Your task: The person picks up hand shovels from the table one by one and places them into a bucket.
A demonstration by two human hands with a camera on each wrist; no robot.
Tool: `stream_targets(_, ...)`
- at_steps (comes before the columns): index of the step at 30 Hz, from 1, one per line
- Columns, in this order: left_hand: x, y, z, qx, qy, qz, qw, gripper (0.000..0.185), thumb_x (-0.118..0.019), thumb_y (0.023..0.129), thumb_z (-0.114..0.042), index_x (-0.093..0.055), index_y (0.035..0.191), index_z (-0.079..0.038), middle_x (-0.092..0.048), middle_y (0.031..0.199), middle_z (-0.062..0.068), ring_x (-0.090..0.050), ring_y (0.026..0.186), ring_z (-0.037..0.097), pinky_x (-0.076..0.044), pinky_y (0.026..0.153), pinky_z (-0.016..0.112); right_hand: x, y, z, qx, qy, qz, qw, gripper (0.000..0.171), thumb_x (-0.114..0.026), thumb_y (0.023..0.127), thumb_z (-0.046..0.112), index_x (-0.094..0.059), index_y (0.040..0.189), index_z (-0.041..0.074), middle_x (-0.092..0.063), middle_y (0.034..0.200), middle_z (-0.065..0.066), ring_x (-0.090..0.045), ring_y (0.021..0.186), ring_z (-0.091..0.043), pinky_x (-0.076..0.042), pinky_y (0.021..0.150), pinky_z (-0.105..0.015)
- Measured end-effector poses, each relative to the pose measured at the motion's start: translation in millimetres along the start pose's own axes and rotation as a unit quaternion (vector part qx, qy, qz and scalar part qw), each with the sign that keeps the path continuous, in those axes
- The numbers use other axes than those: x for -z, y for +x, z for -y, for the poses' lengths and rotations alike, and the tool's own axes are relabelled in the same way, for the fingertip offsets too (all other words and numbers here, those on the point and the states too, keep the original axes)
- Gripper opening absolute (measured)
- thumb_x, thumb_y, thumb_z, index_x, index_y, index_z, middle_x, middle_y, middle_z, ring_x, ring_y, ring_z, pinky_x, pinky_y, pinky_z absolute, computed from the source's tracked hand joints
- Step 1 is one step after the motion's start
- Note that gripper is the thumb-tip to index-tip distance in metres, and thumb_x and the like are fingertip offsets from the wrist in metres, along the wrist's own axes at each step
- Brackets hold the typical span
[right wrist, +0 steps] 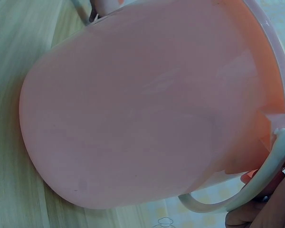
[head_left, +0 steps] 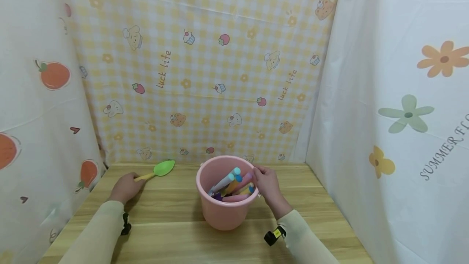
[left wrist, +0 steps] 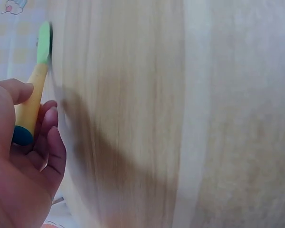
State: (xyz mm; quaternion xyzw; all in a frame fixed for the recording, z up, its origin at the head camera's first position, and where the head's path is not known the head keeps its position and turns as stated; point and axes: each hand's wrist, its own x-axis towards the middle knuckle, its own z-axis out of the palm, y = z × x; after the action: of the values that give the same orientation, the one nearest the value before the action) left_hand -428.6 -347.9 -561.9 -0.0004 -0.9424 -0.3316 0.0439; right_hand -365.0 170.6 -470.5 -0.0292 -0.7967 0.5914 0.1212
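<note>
My left hand (head_left: 126,188) holds a toy shovel (head_left: 164,168) by its yellow handle, thumb on one side and curled fingers on the other. The shovel's green blade points toward the back wall, and the handle's dark teal end shows in the left wrist view. A pink bucket (head_left: 224,215) stands upright right of centre, with several colourful handles (head_left: 227,180) sticking up inside. My right hand (head_left: 269,184) grips the bucket's right rim. In the right wrist view the bucket's white carrying handle (right wrist: 228,203) hangs beside my fingers, which are partly hidden.
The wooden tabletop (head_left: 165,211) runs back to a yellow checked cloth (head_left: 201,64). White printed cloths hang at the left (head_left: 33,113) and right (head_left: 366,72). Each wrist wears a black strap, the right one (head_left: 272,236) with a yellow label.
</note>
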Motion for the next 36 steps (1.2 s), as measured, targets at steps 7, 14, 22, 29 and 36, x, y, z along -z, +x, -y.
stream_targets(7, 0.3, -2.1, 0.4, 0.028, -0.058, 0.004, 0.9979, 0.062, -0.058, 0.111, -0.036, -0.055, 0.143, 0.018, -0.063, 0.132, 0.039, -0.065, 0.109, 0.046, -0.054, 0.093, 0.06, 0.4, 0.0, 1.7, -0.004, -0.003, -0.001, 1.0, 0.037, -0.062, 0.112, 0.024, -0.077, 0.135, -0.001, -0.077, 0.131, -0.02, -0.075, 0.113, -0.028, -0.064, 0.087, -0.035)
stream_targets(14, 0.8, -2.0, -1.2, 0.051, -0.102, -0.012, 0.9934, 0.071, -0.056, 0.113, -0.042, -0.048, 0.153, 0.016, -0.051, 0.149, 0.043, -0.055, 0.13, 0.057, -0.048, 0.107, 0.068, 0.4, 0.9, 3.1, -0.001, 0.0, -0.003, 1.0, 0.036, -0.063, 0.112, 0.023, -0.078, 0.134, 0.0, -0.077, 0.131, -0.02, -0.074, 0.115, -0.029, -0.064, 0.09, -0.036)
stream_targets(22, -1.1, -7.2, -1.9, 0.066, -0.13, -0.041, 0.9884, 0.065, -0.059, 0.112, -0.045, -0.056, 0.15, 0.008, -0.054, 0.15, 0.038, -0.054, 0.133, 0.053, -0.047, 0.108, 0.066, 0.6, 0.3, 2.1, 0.0, 0.003, 0.0, 1.0, 0.037, -0.063, 0.112, 0.023, -0.077, 0.135, -0.002, -0.076, 0.131, -0.02, -0.074, 0.117, -0.029, -0.064, 0.09, -0.036)
stream_targets(29, -5.0, -9.9, -1.0, 0.057, -0.139, -0.064, 0.9865, 0.056, -0.064, 0.111, -0.041, -0.066, 0.141, 0.006, -0.069, 0.134, 0.03, -0.061, 0.126, 0.046, -0.049, 0.104, 0.06, 1.1, -0.1, 2.0, -0.011, 0.004, 0.004, 1.0, 0.037, -0.062, 0.112, 0.026, -0.077, 0.136, 0.001, -0.077, 0.131, -0.018, -0.075, 0.111, -0.026, -0.064, 0.087, -0.034)
stream_targets(36, -5.0, -11.4, -4.0, 0.053, -0.158, -0.064, 0.984, 0.054, -0.063, 0.112, -0.039, -0.067, 0.142, 0.005, -0.066, 0.142, 0.03, -0.06, 0.13, 0.044, -0.049, 0.108, 0.06, 0.4, -0.7, 2.0, -0.01, 0.001, 0.002, 1.0, 0.038, -0.063, 0.111, 0.026, -0.077, 0.135, 0.0, -0.077, 0.13, -0.018, -0.075, 0.112, -0.027, -0.064, 0.088, -0.035)
